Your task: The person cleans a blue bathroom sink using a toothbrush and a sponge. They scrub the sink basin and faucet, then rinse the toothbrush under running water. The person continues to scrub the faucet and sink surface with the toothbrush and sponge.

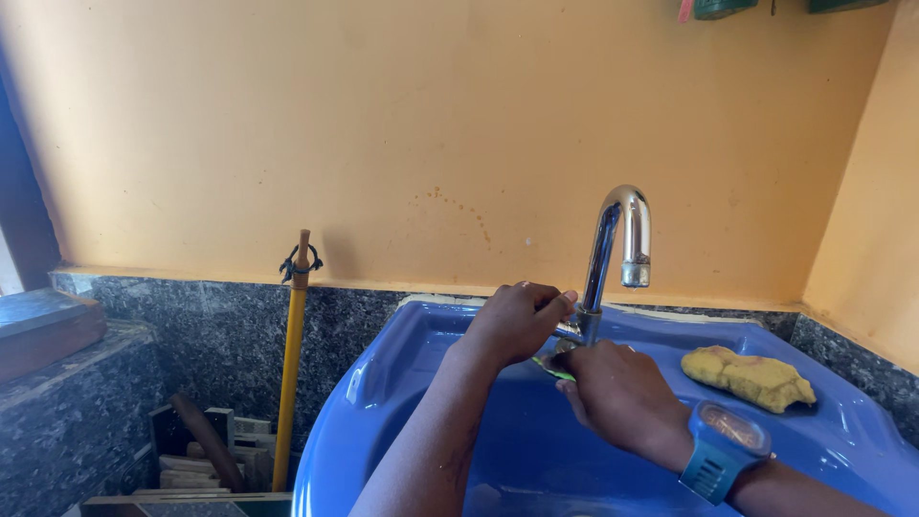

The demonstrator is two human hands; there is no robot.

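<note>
Gripping upright tap (613, 251), spout forward.

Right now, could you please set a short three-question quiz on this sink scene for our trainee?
1. True or false: the yellow sponge lies on the rim of the blue basin, to the right of the chrome tap.
2. Which wrist wears the blue watch? A) left B) right
3. What leans against the dark stone wall to the left of the basin?

Key:
1. True.
2. B; the right hand and the left hand both work at the tap's base.
3. A yellow stick.
</note>
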